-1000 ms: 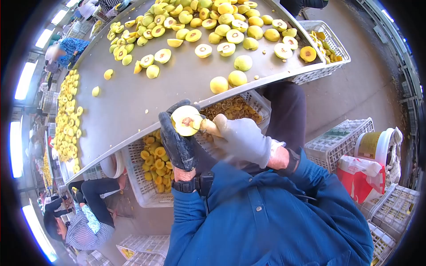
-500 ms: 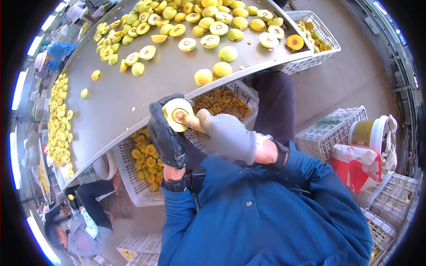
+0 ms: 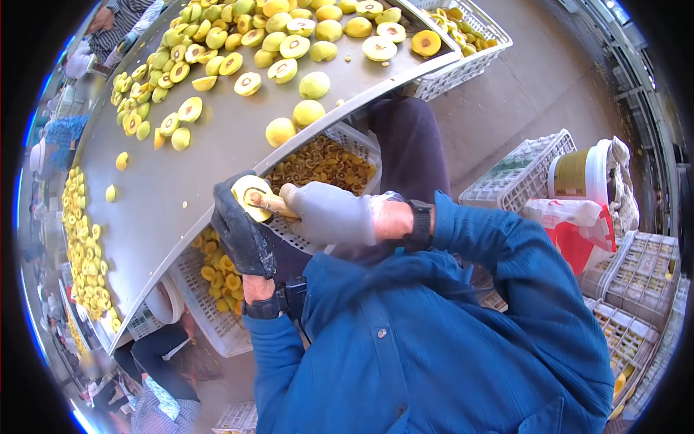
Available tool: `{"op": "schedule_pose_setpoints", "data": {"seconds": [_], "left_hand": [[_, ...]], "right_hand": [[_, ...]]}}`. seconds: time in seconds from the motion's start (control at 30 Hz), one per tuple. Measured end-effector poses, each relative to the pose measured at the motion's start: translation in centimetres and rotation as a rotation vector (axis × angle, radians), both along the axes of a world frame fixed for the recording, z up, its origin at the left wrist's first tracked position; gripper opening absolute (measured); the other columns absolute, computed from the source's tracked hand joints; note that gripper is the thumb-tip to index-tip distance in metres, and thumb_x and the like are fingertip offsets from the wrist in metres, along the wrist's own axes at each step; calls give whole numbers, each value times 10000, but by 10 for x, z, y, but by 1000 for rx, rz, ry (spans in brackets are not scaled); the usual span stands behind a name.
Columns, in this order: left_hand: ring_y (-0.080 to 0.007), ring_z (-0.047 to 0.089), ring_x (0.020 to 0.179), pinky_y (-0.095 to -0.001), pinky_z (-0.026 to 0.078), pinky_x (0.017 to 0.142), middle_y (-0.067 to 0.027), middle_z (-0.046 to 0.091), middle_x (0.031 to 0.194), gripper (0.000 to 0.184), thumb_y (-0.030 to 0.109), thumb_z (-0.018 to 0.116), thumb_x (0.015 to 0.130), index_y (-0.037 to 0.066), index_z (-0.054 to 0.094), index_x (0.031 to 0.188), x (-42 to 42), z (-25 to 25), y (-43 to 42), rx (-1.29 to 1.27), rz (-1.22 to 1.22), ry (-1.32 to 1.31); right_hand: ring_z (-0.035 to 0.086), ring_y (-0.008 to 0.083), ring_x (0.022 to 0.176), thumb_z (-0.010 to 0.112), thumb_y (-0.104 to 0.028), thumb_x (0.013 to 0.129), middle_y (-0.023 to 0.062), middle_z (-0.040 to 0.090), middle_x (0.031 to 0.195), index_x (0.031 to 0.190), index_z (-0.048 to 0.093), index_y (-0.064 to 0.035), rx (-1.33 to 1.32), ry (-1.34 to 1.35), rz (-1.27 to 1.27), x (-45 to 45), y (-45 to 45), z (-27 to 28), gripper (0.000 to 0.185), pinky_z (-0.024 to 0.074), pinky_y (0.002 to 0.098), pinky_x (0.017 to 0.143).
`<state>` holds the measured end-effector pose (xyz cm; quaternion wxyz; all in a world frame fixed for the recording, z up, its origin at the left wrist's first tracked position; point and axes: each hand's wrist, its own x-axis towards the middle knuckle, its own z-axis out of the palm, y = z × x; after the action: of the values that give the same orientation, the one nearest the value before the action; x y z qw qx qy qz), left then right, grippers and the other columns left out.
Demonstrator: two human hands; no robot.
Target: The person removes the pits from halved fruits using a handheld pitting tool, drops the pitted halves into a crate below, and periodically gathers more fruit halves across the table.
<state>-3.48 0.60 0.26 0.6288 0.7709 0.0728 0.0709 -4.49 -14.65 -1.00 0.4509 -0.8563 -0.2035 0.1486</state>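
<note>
My left hand [image 3: 240, 237], in a black glove, is closed around a peach half [image 3: 244, 191] with its cut face turned up and toward the right. In my right hand [image 3: 329, 214], in a grey glove, is a short wooden-handled pitting tool [image 3: 280, 205]. Its working end meets the reddish middle of the peach half; the tip itself is hidden in the flesh. Both hands are just off the front edge of a metal table [image 3: 170, 210]. Beneath them stands a crate of brown and yellow scraps [image 3: 325, 168].
Cut peach halves [image 3: 282, 70] and whole-looking peaches [image 3: 280, 132] are spread over the far table. Ring-like cut pieces [image 3: 85, 253] line its left edge. A crate of yellow pieces [image 3: 220, 278] is below left. Right are a crate [image 3: 517, 173], a bucket [image 3: 578, 173] and a red bag [image 3: 575, 242].
The whole view has shifted, so table and hands appear farther left. Both hands keep hold of the peach half and the tool; the tool lies slightly flatter across the cut face.
</note>
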Motion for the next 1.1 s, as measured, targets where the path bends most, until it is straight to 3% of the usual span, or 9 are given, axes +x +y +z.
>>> {"op": "schedule_pose_setpoints", "data": {"seconds": [0.2,0.43,0.5,0.53,0.7,0.83,0.97,1.0,1.1], "left_hand": [[-159,641,743,-293,529,704,-85,681,838,445,342,389,1039,-7,663,1000,10,-27,18,-207,-88,115],[-164,640,698,-298,530,715,-102,686,809,403,256,362,1035,-26,649,1000,12,-36,22,220,-249,-15],[-192,558,1059,-311,438,950,-112,571,1221,296,151,418,1023,-18,530,1239,-21,-72,67,-90,-295,53],[-188,470,1276,-298,361,1090,-100,450,1461,418,92,483,1000,-8,435,1403,-50,-106,99,-611,-216,182],[-227,463,1273,-335,363,1084,-134,474,1408,422,120,396,1026,-18,399,1425,-56,-130,121,-840,-163,231],[-258,486,1237,-373,396,1064,-161,497,1355,438,207,362,1040,-20,398,1412,-44,-106,111,-945,-167,261],[-289,539,1167,-420,459,1027,-186,525,1291,500,359,363,1045,-16,424,1370,-3,-27,8,-725,-312,225],[-297,552,1150,-431,474,1018,-192,532,1275,522,397,364,1047,-15,431,1360,3,-23,-7,-639,-278,156],[-293,602,1052,-433,540,907,-183,573,1183,547,462,365,1032,-16,480,1271,1,-42,-27,-442,-65,-83]], "right_hand": [[659,398,684,608,-166,860,214,640,712,963,502,10,-19,23,36,-2,-13,-1,230,503,474,597],[666,389,684,596,-153,868,204,644,705,1012,517,20,-57,-18,68,-2,-17,-14,239,507,471,599],[664,391,697,603,-144,867,205,642,713,1001,509,9,-108,-24,86,-2,-22,-15,224,506,468,598],[661,394,709,612,-141,864,209,639,722,978,499,-4,-165,-34,86,-1,-25,-12,211,504,466,600],[663,395,760,618,-147,866,219,646,764,967,528,10,-29,87,80,-3,-22,-15,208,510,444,639],[666,383,767,569,-122,883,211,646,774,981,553,-4,-78,67,-39,-14,-11,-26,154,505,443,646],[655,401,805,587,-143,871,220,656,816,1004,558,6,184,168,-137,-11,-11,-21,202,508,447,711],[658,423,798,624,-237,869,257,667,842,973,584,41,243,164,-190,-10,-8,-25,299,512,464,709],[669,396,816,609,-205,855,259,669,875,968,586,45,425,304,-228,-11,-4,-27,275,516,447,716]]}}
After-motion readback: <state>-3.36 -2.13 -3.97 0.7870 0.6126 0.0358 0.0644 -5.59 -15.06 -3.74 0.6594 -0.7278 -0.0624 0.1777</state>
